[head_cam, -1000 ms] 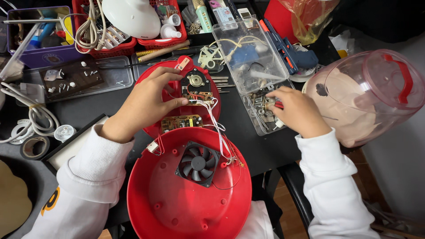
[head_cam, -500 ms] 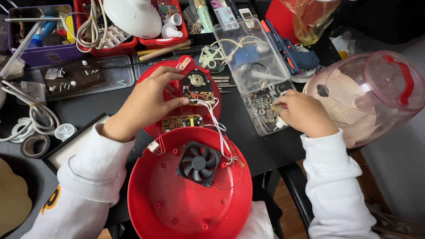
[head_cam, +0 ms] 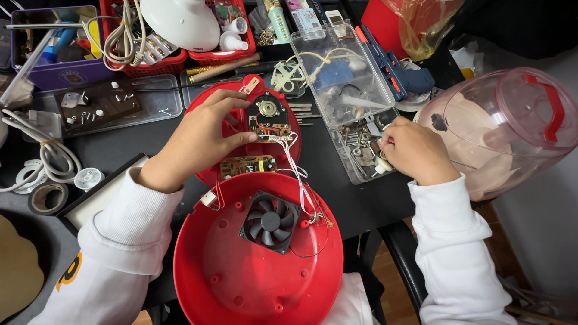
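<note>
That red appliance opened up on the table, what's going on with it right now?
A person has the red appliance shell lying open, with a black fan inside and white wires running to the upper half. Their left hand rests on the circuit board in that upper half, fingers pinching near it. Their right hand is reaching into a clear plastic parts box holding screws and small hardware. Whether it has picked anything up is hidden.
</note>
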